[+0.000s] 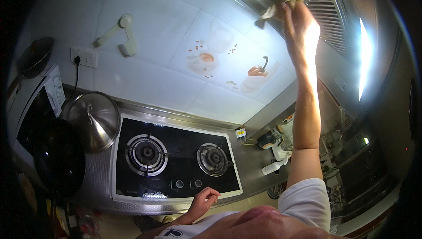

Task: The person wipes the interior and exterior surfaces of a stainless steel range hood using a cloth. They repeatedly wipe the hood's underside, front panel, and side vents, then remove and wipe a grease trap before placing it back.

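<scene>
My right hand (298, 20) is raised high at the upper right, closed on a crumpled cloth (288, 0) against the lower side of a metal range hood (323, 11). Part of the cloth hangs to the left and is blurred. My left hand (204, 201) is low, at the front edge of the black gas hob (178, 160), near its two knobs. Its fingers are loosely curled, and whether they hold anything cannot be told. Both burners of the hob carry no pan.
Left of the hob stand a steel domed lid (94, 122), a dark wok (59, 160) and a microwave oven (39, 104). A white spray bottle (274, 167) lies on the right counter. A folded white wall bracket (127, 34) and a plugged socket (87, 57) are on the tiles.
</scene>
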The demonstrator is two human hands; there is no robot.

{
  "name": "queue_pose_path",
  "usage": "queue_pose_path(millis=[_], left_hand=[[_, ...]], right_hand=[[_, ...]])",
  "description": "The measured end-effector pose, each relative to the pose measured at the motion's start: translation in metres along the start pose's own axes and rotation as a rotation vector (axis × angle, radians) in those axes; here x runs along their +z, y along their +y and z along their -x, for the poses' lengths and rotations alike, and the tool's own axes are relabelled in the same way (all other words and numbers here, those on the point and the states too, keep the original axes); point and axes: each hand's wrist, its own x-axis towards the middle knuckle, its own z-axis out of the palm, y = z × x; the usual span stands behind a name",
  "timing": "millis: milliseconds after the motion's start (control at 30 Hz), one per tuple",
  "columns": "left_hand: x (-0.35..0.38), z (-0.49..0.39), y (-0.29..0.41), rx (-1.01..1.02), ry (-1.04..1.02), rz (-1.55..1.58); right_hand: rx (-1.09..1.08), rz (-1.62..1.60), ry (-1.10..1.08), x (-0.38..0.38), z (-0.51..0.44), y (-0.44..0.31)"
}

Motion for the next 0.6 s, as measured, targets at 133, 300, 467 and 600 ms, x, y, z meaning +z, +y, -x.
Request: queue_pose_path(millis=[133,300,467,600], left_hand=[[-0.008,-0.01,0.014,0.051,0.017,-0.065],[-0.036,-0.052,0.061,0.217,0.091,-0.169],[-0.065,-0.111,0.133,0.401,0.104,0.049],[-0.063,-0.154,0.182,0.586,0.112,0.223]], right_hand=[[0.358,-0.61,-0.226,0.01,0.031,-0.02],[0.609,-1.187,-0.313,0.014,0.065,-0.03],[0.785,-1.454,-0.396,0.012,0.097,-0.041],[0.844,-1.556,-0.401,0.012,0.115,-0.056]])
